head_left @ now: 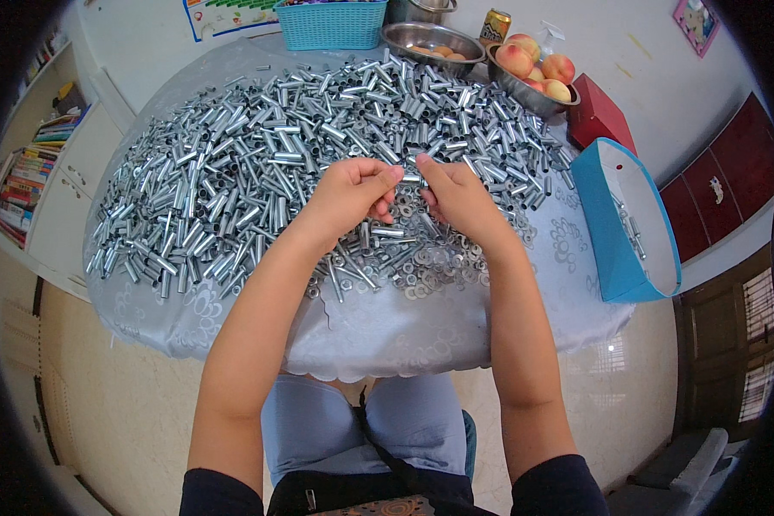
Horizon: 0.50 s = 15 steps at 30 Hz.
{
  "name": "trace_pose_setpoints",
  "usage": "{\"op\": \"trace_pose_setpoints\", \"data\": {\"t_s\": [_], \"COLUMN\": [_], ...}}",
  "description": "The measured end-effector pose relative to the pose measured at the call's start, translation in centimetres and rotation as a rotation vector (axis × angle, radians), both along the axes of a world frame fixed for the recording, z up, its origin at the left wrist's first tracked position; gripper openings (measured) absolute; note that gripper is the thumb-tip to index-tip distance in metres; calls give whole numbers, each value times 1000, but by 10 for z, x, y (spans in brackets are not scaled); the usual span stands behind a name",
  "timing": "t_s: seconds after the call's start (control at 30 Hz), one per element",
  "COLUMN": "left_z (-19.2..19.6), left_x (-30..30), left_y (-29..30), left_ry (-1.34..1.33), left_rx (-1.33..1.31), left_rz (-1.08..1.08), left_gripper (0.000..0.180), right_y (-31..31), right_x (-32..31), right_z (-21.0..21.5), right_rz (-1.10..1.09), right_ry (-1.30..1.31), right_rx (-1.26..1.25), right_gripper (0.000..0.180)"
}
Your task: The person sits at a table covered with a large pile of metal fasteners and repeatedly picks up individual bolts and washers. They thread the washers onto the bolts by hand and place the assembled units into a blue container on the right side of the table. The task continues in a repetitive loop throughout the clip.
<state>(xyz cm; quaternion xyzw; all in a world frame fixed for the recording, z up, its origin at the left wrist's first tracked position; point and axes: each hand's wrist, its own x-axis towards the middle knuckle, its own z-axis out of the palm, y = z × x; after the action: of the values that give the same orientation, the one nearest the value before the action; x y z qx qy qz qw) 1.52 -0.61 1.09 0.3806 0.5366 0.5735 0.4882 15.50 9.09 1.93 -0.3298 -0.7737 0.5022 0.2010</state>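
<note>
My left hand and my right hand meet over the middle of the table, fingers of both closed in a pinch. Between the fingertips lies a short shiny metal sleeve, roughly level, partly covered by the thumbs. Whether a bolt sits inside it cannot be seen. Behind and to the left spreads a large heap of metal sleeves. Below my hands are flat washers, with nuts and a few bolts among them.
A blue bin with several bolts stands at the right edge. At the back are a blue basket, a steel bowl of eggs, a can, a bowl of peaches and a red box.
</note>
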Motion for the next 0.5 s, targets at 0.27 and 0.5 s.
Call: {"op": "trace_pose_setpoints", "data": {"t_s": [0.27, 0.5], "left_z": [-6, -7], "left_x": [-10, -4], "left_y": [3, 4], "left_ry": [-57, 2], "left_rx": [53, 168], "left_rz": [52, 51], "left_gripper": [18, 20], "right_y": [-5, -4], "right_x": [-8, 2], "right_z": [-12, 7], "right_rz": [63, 20], "right_ry": [310, -24], "right_rx": [254, 98], "right_gripper": [23, 27]}}
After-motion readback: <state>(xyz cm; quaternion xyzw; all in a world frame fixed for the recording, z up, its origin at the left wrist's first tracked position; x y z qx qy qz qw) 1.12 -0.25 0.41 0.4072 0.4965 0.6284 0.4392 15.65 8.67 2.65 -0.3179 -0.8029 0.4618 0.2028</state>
